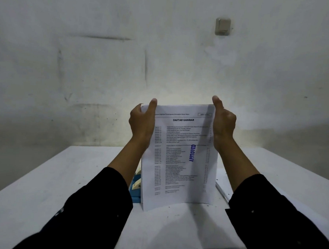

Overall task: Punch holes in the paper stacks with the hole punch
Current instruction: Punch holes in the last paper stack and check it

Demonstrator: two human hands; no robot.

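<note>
A stack of printed paper (179, 159), headed "DAFTAR GAMBAR" with a blue "APPROVED" stamp, stands upright on its bottom edge on the white table (77, 177). My left hand (141, 123) grips its upper left edge, thumb on the front. My right hand (223, 125) holds the upper right edge, thumb pointing up along it. A blue hole punch (135, 187) sits on the table just left of and behind the stack, mostly hidden by the paper and my left forearm.
Another flat stack of paper (223, 188) lies on the table to the right, behind my right forearm. A grey wall with a switch (222, 26) rises behind the table. The table's left part is bare.
</note>
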